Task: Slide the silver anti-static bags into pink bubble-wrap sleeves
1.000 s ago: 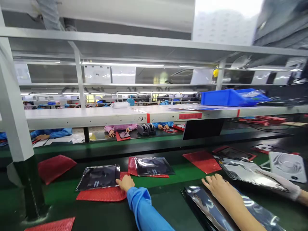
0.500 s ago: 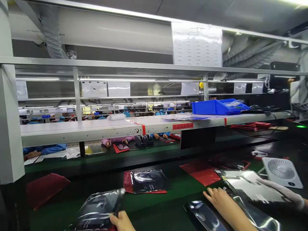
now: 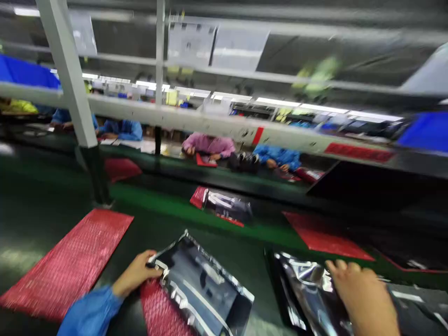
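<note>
While our left hand (image 3: 135,276) pinched the near corner of a silver foil bag (image 3: 205,291) lying over a red bubble sleeve (image 3: 161,311), we logged our right hand (image 3: 362,298) resting open-fingered, gripping nothing, on a stack of foil bags (image 3: 304,289).

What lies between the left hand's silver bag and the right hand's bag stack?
In the head view, only bare green belt separates the silver bag from the bag stack.

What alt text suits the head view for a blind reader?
The left hand grips a shiny silver foil bag over a red bubble-wrap pouch; the right hand rests on a stack of crinkled silver foil bags.
</note>
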Motion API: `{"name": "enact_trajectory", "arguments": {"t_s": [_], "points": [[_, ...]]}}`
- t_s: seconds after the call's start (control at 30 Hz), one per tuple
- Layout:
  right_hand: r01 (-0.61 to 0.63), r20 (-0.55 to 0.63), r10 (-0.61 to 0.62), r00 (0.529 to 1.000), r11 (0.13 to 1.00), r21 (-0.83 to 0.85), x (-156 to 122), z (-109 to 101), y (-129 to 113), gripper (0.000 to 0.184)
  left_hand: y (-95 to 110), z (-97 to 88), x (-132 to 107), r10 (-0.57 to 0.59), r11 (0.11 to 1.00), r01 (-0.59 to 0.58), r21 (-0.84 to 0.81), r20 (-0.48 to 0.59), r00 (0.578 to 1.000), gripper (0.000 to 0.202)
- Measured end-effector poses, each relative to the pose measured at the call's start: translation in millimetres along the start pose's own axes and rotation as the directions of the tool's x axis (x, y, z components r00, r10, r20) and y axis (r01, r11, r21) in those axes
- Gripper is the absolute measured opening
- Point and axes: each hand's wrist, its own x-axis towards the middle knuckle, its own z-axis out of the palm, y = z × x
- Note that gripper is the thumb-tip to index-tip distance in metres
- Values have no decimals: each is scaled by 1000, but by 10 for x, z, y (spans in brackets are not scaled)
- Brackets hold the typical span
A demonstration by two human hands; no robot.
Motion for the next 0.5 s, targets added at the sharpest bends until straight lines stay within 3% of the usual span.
{"name": "enact_trajectory", "arguments": {"t_s": [0.1,0.17,0.23,0.3,0.37,0.43,0.5], "points": [[-256,262,248,933,967,-3,-907,692,-101,57,137,11,-137,-86,913,103,394,-60,994,55],[-422,338,393,855,907,11,-1543,1114,-210,63,191,30,-280,-178,785,201,586,-97,979,56],[-528,361,479,800,848,44,-1961,1392,-301,69,222,81,-457,-218,702,241,670,-121,969,41],[-596,352,535,768,798,90,-2104,1513,-325,70,238,135,-607,-205,693,202,692,-80,975,18],[-642,358,572,738,758,113,-2066,1505,-272,68,258,124,-669,-188,710,135,691,2,982,16],[-679,380,608,697,729,81,-1989,1407,-152,69,317,-10,-625,-177,707,103,700,35,984,20],[-725,370,668,646,689,22,-1966,1251,20,71,452,-281,-518,-148,682,100,724,2,989,20]]}}
